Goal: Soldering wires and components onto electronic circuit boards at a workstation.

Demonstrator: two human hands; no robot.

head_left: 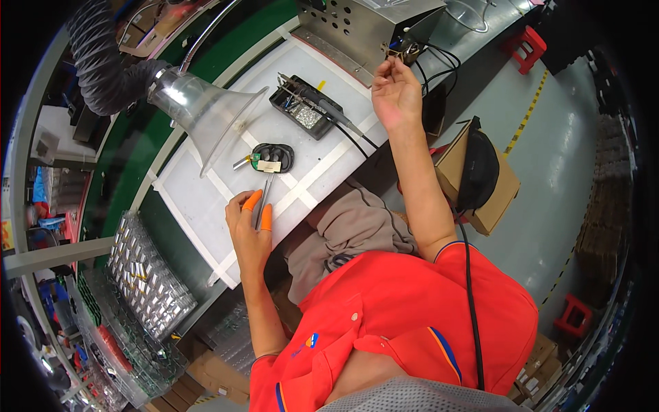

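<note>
My left hand [250,230], with orange finger cots on two fingers, grips metal tweezers [262,201] over the white work surface. The tweezers' tips reach a small green circuit board with a pale block [269,166], lying on a round black holder [280,152]. A silvery cylindrical part [241,163] sticks out at the board's left. My right hand [399,95] is raised, palm up, at the front of a perforated metal box [367,31]. Its fingertips are pinched together beside some wires and small fittings; what they hold, if anything, is too small to make out.
A soldering iron [322,103] rests across a black stand [302,113]. A clear fume hood [213,113] on a grey hose hangs over the surface's left side. A clear tray of small metal parts [147,275] stands left. A cardboard box [491,178] is at right.
</note>
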